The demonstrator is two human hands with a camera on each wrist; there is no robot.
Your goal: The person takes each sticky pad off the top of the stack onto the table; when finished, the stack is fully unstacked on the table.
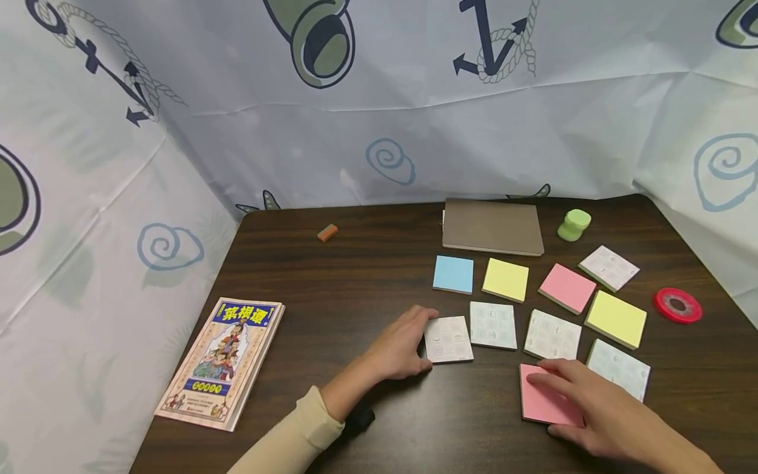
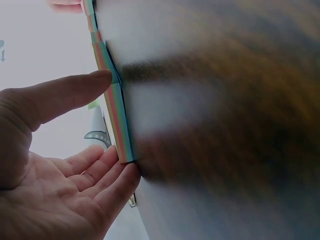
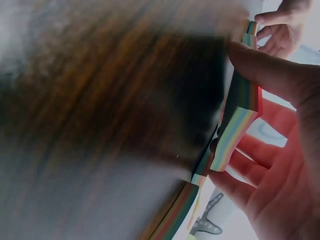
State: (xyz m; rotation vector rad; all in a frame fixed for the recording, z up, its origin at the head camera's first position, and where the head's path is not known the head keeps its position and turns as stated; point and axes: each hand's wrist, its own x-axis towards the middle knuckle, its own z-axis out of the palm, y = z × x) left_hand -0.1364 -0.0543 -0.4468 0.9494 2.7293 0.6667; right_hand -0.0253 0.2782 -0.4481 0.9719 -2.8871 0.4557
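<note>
My left hand [image 1: 408, 342] lies on the dark table [image 1: 355, 289] against the left edge of a white-faced sticky pad [image 1: 448, 339]. In the left wrist view its thumb [image 2: 80, 90] and straight fingertips [image 2: 120, 175] touch the edge of that pad [image 2: 117, 117], which lies flat. My right hand [image 1: 592, 411] holds a pink pad [image 1: 541, 398] at the front right. Its fingers lie over the pad in the head view. In the right wrist view the thumb [image 3: 265, 70] and fingers [image 3: 240, 190] grip the pad's striped edge [image 3: 235, 130], which is tilted off the table.
Several more pads lie in rows behind: blue [image 1: 453, 273], yellow [image 1: 505, 279], pink [image 1: 566, 288] and white ones [image 1: 493, 324]. A grey notebook [image 1: 493, 226], a green object [image 1: 574, 224], a red tape roll [image 1: 678, 305], an orange eraser [image 1: 327, 232] and a book [image 1: 222, 359] are also on the table. Curtains enclose it.
</note>
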